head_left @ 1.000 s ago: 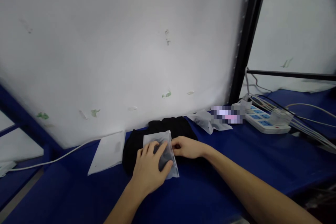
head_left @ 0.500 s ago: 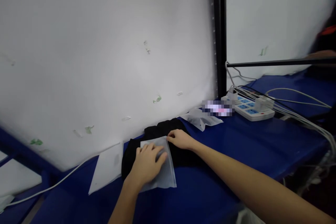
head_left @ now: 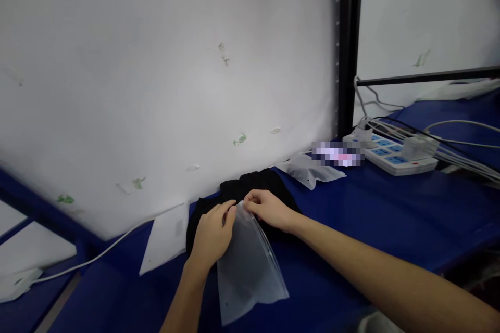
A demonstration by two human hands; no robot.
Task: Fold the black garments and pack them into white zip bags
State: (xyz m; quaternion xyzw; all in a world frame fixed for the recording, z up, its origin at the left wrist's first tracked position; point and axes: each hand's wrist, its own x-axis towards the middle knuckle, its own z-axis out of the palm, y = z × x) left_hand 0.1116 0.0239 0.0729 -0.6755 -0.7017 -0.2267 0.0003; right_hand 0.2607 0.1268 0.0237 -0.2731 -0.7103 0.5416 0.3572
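Observation:
A frosted zip bag (head_left: 252, 270) hangs tilted over the blue table, its top edge bunched between my hands. My right hand (head_left: 269, 209) is closed, pinching the bag's upper corner between thumb and fingers. Against the bag's upper left side is my left hand (head_left: 213, 234), thumb and index finger drawn together at its edge; the other fingertips are hidden. Behind both hands lies a bundle of black cloth (head_left: 253, 183), partly covered by them and by the bag.
White flat sheets or bags (head_left: 166, 237) lie left of the cloth. To the right are another frosted bag (head_left: 310, 170), a blurred phone-like device (head_left: 338, 154) and a power strip (head_left: 390, 153) with several cables. A white wall panel (head_left: 156, 88) rises behind the blue table (head_left: 351, 218).
The bag has been lifted off the cloth and turned, its lower end now nearer me. My left hand went from lying spread on it to its upper edge. The view shifted slightly.

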